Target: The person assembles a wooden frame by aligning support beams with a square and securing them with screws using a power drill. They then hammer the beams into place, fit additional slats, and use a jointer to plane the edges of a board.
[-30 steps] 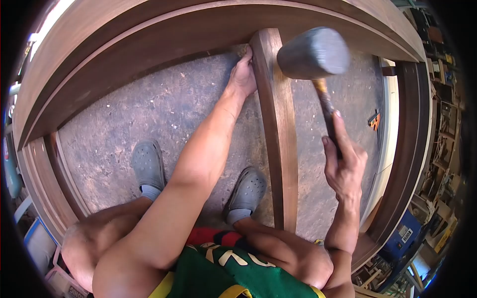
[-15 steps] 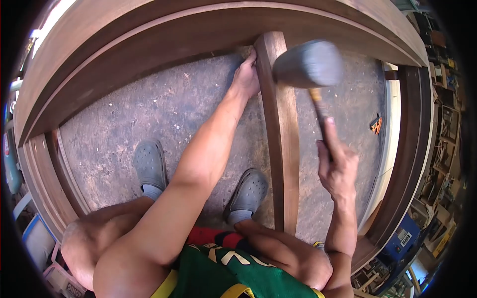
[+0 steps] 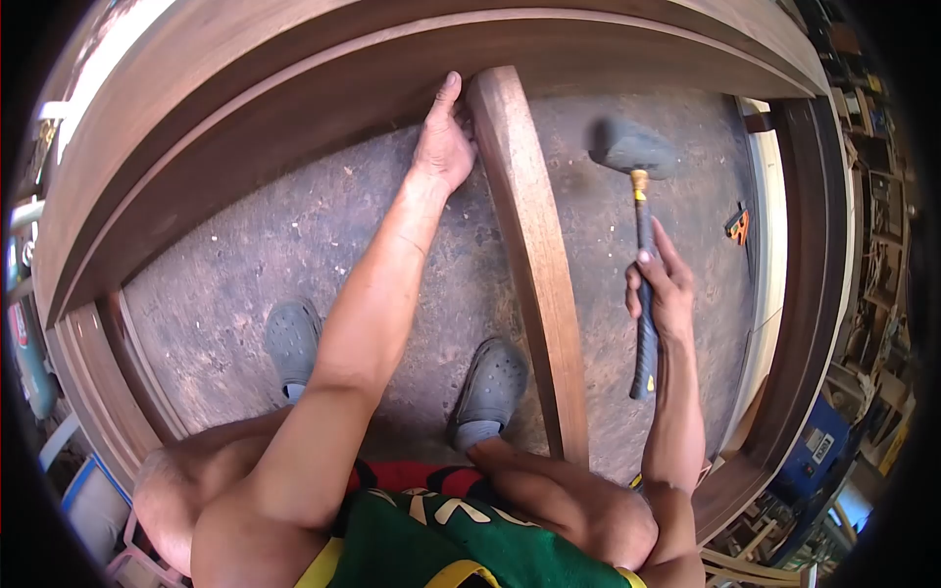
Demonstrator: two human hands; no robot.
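Observation:
My right hand [image 3: 664,289] grips the dark handle of a rubber mallet [image 3: 642,149], with the index finger stretched along it. The mallet's grey-black head is blurred and stands to the right of a wooden crosspiece [image 3: 534,235], apart from it. The far end of this brown crosspiece meets the long curved-looking wooden rail [image 3: 323,93] of a frame. My left hand [image 3: 446,147] is at the crosspiece's left side near that joint, thumb pointing up and apart. Its other fingers are partly hidden beside the wood.
A small orange and black clamp [image 3: 737,225] lies on the stained floor board [image 3: 225,265] to the right. The frame's side rails [image 3: 799,294] enclose the space. My feet in grey clogs [image 3: 493,382] are inside it. Cluttered shelves [image 3: 887,225] stand beyond the right side.
The mallet head has drawn back rightward from the crosspiece. The crosspiece's far end has shifted left along the rail. My left hand has moved left too, and its thumb has come off the wood.

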